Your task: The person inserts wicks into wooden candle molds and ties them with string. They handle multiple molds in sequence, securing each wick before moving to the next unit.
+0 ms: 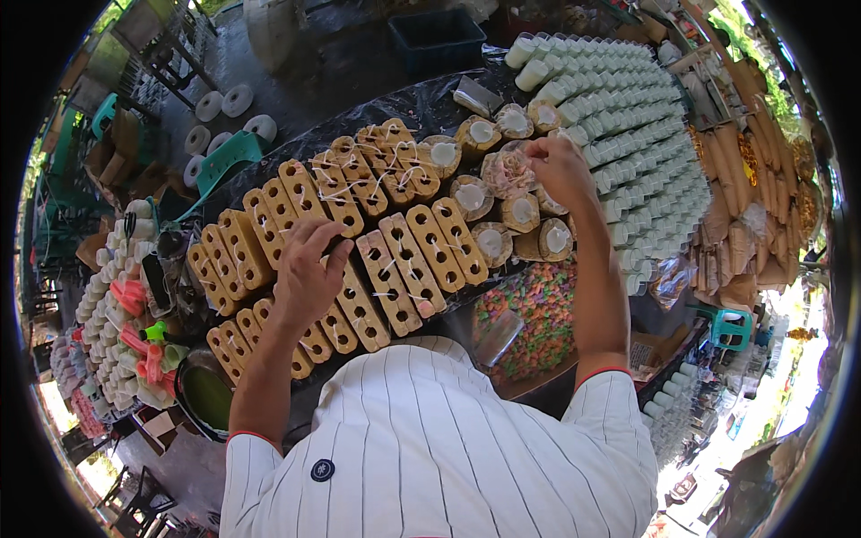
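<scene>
My left hand (311, 266) rests over the tan blocks with round holes, its fingers bent and apart with nothing seen between them. White wick-like strings lie across many blocks, such as the long block (387, 282) just right of this hand. My right hand (560, 169) reaches over a group of rounded tan holders. Its fingers are pinched at the edge of a pinkish, ruffled piece (508, 172); what exactly they grip is too small to make out. Around that piece stand holders with white round centres, among them a near holder (491, 242) and a left one (441, 154).
Rows of white-filled clear cups (628, 134) crowd the right. A box of multicoloured small pieces (538, 309) holds a clear cup (500, 337) near my body. At left are a green-filled pot (206, 392) and stacked white cups (112, 305). A dark crate (437, 40) stands beyond the table.
</scene>
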{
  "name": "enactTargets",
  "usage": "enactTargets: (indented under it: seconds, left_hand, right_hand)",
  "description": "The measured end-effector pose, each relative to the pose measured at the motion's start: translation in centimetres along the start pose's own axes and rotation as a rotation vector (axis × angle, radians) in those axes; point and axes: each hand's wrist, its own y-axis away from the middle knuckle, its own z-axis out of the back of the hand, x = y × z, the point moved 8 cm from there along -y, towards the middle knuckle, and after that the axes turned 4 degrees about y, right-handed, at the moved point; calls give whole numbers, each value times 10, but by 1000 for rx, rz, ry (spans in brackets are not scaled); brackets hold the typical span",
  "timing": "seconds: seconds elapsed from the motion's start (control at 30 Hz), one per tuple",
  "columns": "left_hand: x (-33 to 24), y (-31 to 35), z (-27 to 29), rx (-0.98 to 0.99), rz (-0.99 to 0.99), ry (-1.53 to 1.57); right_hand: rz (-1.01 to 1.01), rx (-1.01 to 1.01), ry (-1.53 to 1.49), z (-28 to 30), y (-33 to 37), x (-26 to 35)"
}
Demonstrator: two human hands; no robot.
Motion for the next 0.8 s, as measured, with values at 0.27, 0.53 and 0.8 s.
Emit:
enactTargets:
  seconds: [0.27,0.53,0.8]
  left_hand:
    - [-75,-15,-86,252,248,883]
    - [-75,-1,-128,438,387,897]
    - [-85,17,-142,484,363,1016]
  right_hand:
    - [-235,164,-1293,-35,132,74]
    - [-352,127,-1010,-59,187,75]
    - [-413,31,-1057,-63,216,76]
